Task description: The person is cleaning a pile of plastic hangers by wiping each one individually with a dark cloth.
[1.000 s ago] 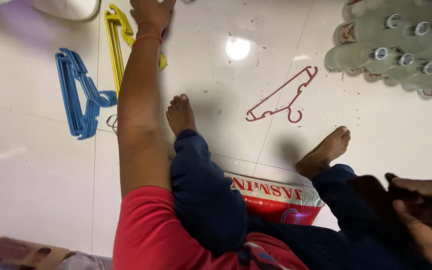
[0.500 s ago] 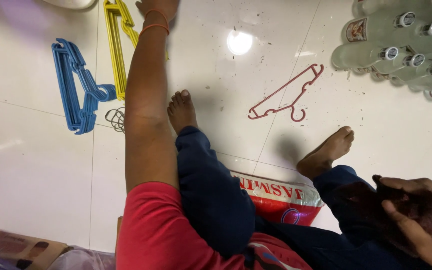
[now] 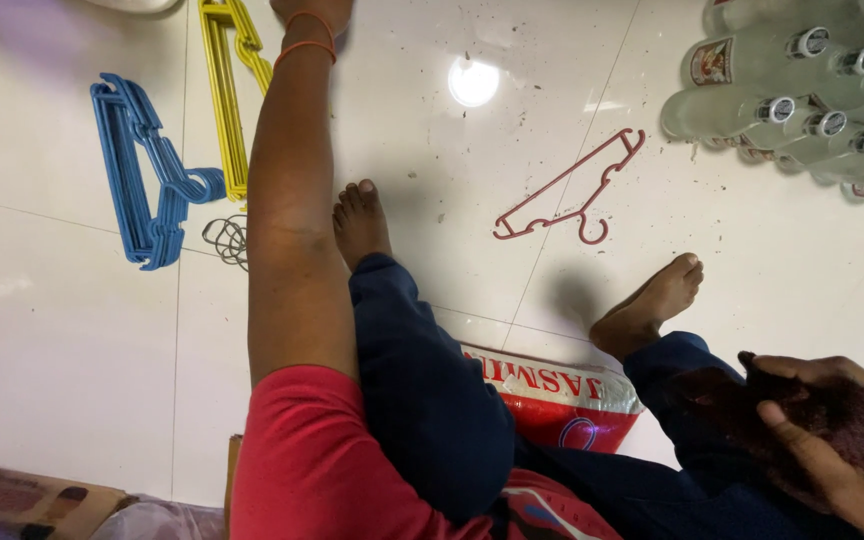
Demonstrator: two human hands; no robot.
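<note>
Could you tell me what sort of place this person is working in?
Probably a room in a home: the person sits on a glossy tiled floor among blue plastic hangers, yellow hangers, one red hanger and clear glass bottles.

Left hand (image 3: 310, 12) extends to the yellow hangers (image 3: 224, 90) at the frame's top edge. Right hand (image 3: 842, 450) grips dark maroon cloth (image 3: 812, 415). Blue hangers (image 3: 142, 175) lie on the floor (image 3: 52, 330).

A home is suggested, seen at floor level. Glossy white floor tiles (image 3: 72, 330) are shown, sat upon barefoot. Plastic clothes hangers are laid out: blue ones (image 3: 142, 180) at ten o'clock, yellow ones (image 3: 224, 90) at eleven, a red one (image 3: 567, 190) at one. Glass bottles (image 3: 802, 90) are grouped at two o'clock.
</note>
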